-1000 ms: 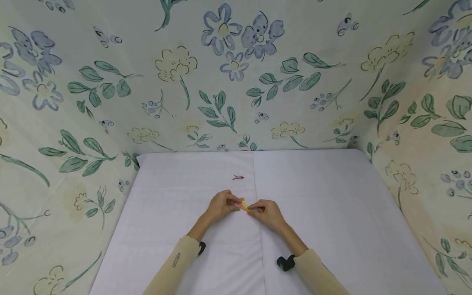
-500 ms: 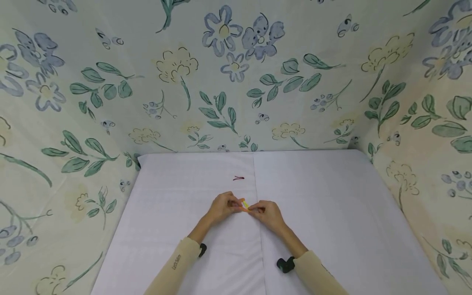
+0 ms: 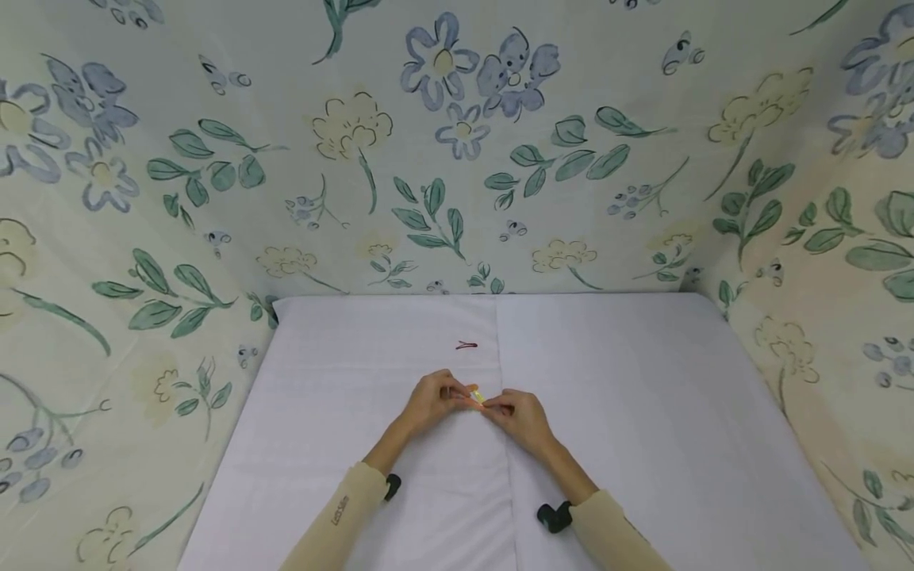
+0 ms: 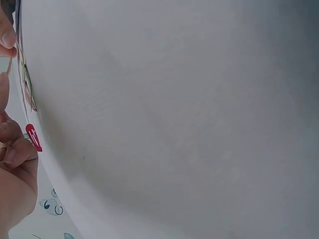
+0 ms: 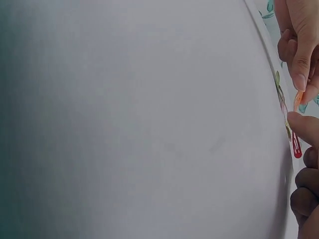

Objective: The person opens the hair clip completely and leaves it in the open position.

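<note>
Room runs wide over the white surface (image 3: 343, 357) from its left edge to the left hand (image 3: 433, 400), whose fingers pinch an orange piece (image 5: 298, 101). Beyond lies a red clip (image 3: 466, 345); the right hand (image 3: 524, 415) pinches the piece's other end, with broad space to the right edge. Both hands nearly match their pose a second ago.

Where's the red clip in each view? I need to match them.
Head: the red clip, just below picture centre, on the white cloth.
Left wrist: red clip near the left edge, a little below mid-height.
Right wrist: red clip near the right edge, below mid-height.
Shared landmark: the orange piece between left hand and right hand.
</note>
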The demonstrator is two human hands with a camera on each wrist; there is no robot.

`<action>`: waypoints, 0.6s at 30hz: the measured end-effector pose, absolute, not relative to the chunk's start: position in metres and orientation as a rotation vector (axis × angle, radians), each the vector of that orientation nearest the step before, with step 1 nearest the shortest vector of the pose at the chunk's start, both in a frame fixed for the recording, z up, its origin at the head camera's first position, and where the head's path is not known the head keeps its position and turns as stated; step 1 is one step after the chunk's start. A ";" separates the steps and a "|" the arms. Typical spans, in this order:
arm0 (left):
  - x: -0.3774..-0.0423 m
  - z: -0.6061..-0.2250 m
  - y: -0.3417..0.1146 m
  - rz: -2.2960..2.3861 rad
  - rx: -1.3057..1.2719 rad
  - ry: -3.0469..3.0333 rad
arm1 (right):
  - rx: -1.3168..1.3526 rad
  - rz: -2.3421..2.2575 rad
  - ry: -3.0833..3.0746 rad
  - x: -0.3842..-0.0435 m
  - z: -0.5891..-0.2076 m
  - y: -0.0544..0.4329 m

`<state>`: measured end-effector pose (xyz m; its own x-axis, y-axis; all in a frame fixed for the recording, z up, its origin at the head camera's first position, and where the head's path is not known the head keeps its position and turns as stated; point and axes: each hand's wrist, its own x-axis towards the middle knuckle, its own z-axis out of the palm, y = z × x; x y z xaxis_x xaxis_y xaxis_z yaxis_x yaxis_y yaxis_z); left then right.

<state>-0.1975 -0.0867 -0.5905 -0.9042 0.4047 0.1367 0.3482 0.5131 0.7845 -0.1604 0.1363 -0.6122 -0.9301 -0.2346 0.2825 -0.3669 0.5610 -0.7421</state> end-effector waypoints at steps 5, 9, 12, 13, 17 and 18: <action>-0.199 -0.593 -0.087 1.376 0.626 2.689 | 0.465 1.331 -2.609 -0.161 -0.607 0.136; -0.198 -0.591 -0.088 1.427 0.632 2.713 | 0.455 1.383 -2.580 -0.163 -0.606 0.135; -0.196 -0.587 -0.088 1.465 0.635 2.746 | 0.472 1.427 -2.533 -0.164 -0.604 0.134; -0.195 -0.586 -0.088 1.476 0.634 2.753 | 0.476 1.446 -2.516 -0.165 -0.603 0.134; -0.195 -0.583 -0.089 1.516 0.612 2.748 | 0.459 1.518 -2.477 -0.168 -0.600 0.133; -0.195 -0.583 -0.089 1.525 0.609 2.741 | 0.445 1.539 -2.476 -0.169 -0.600 0.133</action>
<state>-0.1952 -0.0889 -0.5830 -0.9259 0.3013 0.2280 0.3526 0.4720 0.8080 -0.1687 0.1330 -0.5996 -0.9363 -0.1509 0.3170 -0.3510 0.4154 -0.8392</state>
